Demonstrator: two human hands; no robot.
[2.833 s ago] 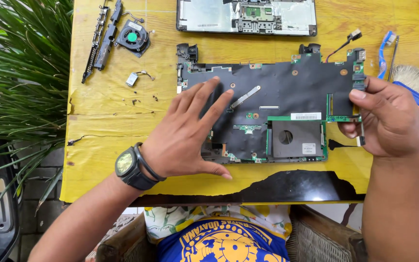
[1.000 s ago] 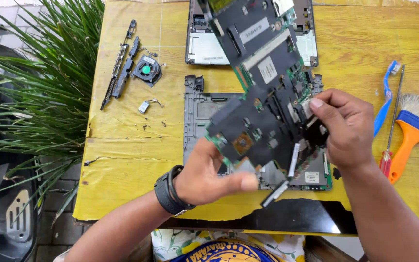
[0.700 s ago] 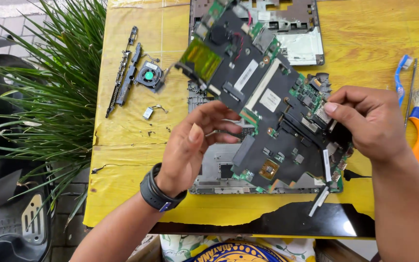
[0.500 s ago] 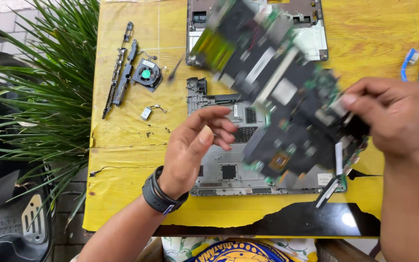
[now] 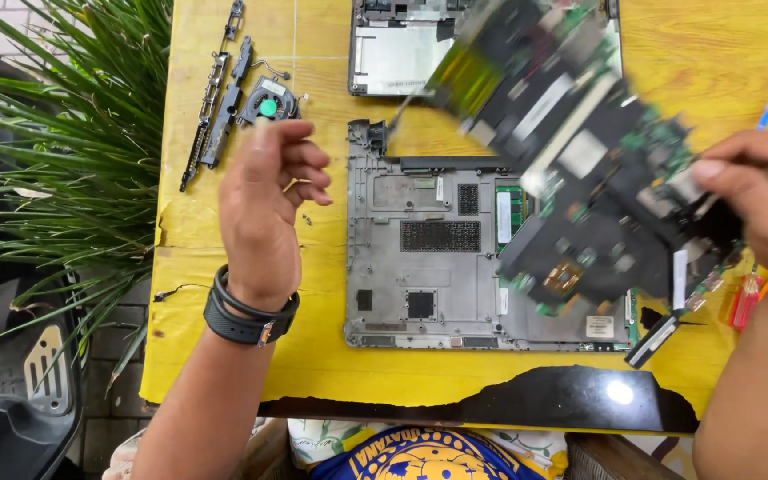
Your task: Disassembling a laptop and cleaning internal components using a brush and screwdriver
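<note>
Head view shows the right hand [image 5: 762, 209], at the right edge of the frame, pinching a big dark circuit board [image 5: 580, 178] and holding it up, tilted and blurry, over the middle right. Under it, a grey laptop bottom shell [image 5: 420, 258] lies flat on the yellow table [image 5: 242, 356]; inside are small vents and one green memory stick [image 5: 510, 212]. The left hand [image 5: 264, 204] hangs loose, holding nothing, left of the shell. A little fan [image 5: 268, 102] sits upper left.
</note>
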